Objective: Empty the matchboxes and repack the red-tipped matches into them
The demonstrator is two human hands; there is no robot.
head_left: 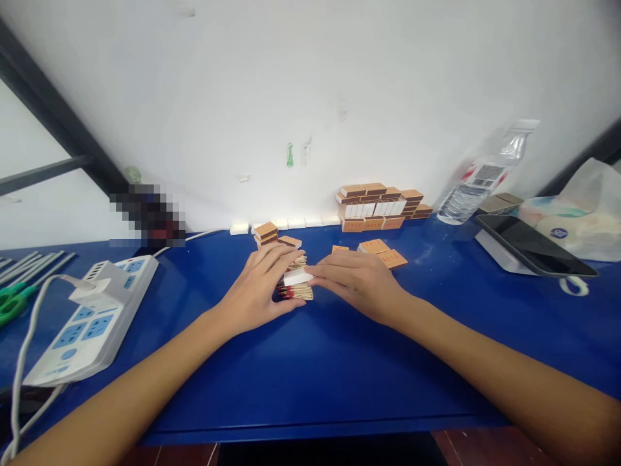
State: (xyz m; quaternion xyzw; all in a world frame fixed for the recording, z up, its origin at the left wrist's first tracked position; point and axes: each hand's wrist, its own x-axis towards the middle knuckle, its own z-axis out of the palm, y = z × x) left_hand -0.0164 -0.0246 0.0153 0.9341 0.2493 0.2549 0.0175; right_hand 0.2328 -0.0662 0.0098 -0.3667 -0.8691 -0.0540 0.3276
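My left hand [257, 285] curves round loose red-tipped matches [298, 291], fingers on the far side and thumb on the near side. Among the matches lies a white matchbox tray [297, 277]; its inside cannot be made out. My right hand [361, 281] pinches the right end of this tray between thumb and fingers. Just beyond my left hand sit a few closed orange matchboxes [266, 230]. Flat orange matchbox pieces [374, 247] lie behind my right hand, partly covered by it.
Against the wall stands a stack of matchboxes [373, 223], with white trays [297, 223] in a row to its left. A plastic bottle [478, 181] leans there too. At right is a phone [536, 244] on a box; at left, a power strip [116, 327] and green-handled scissors [12, 301].
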